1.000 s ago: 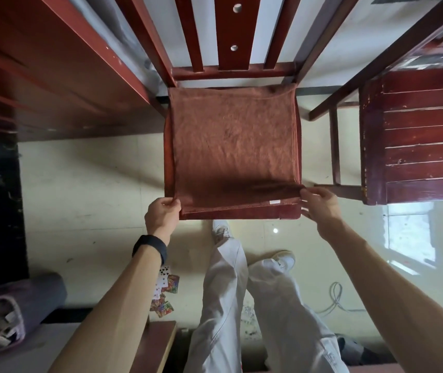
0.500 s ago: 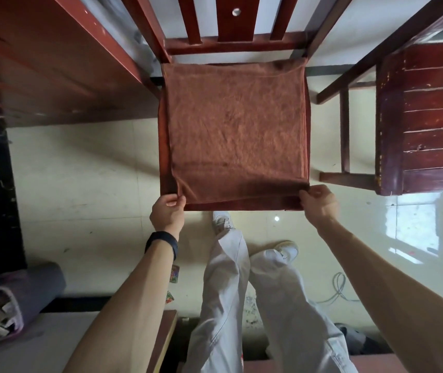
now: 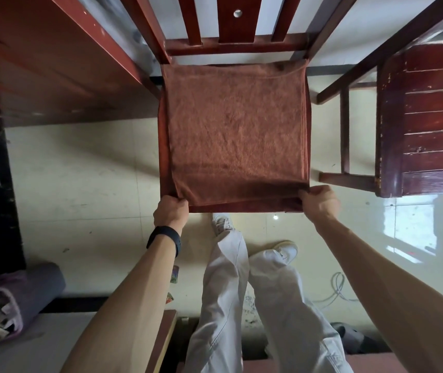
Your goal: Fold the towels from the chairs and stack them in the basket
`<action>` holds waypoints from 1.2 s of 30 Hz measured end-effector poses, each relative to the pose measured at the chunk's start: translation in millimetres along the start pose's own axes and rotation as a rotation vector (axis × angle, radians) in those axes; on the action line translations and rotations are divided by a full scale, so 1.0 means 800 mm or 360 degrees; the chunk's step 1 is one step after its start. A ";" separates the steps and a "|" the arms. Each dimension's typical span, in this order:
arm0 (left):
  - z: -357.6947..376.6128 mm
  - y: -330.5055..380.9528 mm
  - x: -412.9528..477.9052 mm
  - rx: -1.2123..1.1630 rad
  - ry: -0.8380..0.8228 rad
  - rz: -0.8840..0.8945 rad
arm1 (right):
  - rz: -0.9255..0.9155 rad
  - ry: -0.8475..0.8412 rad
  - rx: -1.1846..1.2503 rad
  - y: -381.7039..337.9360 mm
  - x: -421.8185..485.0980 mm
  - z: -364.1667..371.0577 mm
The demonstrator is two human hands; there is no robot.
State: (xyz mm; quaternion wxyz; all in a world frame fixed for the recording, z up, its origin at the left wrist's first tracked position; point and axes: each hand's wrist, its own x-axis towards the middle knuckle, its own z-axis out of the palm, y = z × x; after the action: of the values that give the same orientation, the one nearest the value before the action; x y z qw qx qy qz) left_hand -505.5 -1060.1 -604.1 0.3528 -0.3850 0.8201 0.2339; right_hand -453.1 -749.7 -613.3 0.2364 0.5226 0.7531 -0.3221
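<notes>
Compared with a second before, the near edge of the brown towel point(image 3: 236, 130) had been drawn forward, and the cloth was spread flat on the chair seat point(image 3: 164, 146). The white label was no longer seen. The near corners were pinched by the left hand point(image 3: 170, 214) and the right hand point(image 3: 320, 203), fingers curled on cloth. The fold was judged to be only prepared. A second chair point(image 3: 430, 117) stood to the right on pale floor tiles point(image 3: 80, 184). No basket was seen.

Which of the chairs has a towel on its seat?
The middle chair, its seat covered by the brown towel; the right chair has bare slats.
</notes>
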 end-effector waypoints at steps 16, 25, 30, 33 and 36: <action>-0.130 0.012 -0.136 -0.1475 -0.0277 -0.0052 | -0.0012 -0.0149 0.1007 -0.023 -0.114 -0.152; -0.295 0.086 -0.292 -0.1110 -0.0368 0.0634 | -0.0379 -0.0048 0.1060 -0.098 -0.256 -0.327; -0.353 0.087 -0.343 -0.0301 -0.0198 0.1229 | -0.0646 -0.0247 0.1021 -0.090 -0.304 -0.390; -0.365 0.085 -0.374 0.0037 0.0270 0.1483 | -0.0897 -0.0350 0.0853 -0.082 -0.318 -0.416; -0.373 0.084 -0.393 0.0126 0.0635 0.1677 | -0.1382 -0.0024 0.0267 -0.084 -0.325 -0.434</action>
State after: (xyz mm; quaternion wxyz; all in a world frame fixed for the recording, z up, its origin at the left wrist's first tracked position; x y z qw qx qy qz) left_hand -535.5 -1069.2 -166.6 0.0406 0.0530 0.9605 0.2703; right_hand -434.2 -677.4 -180.9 0.0412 0.1729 0.8724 -0.4554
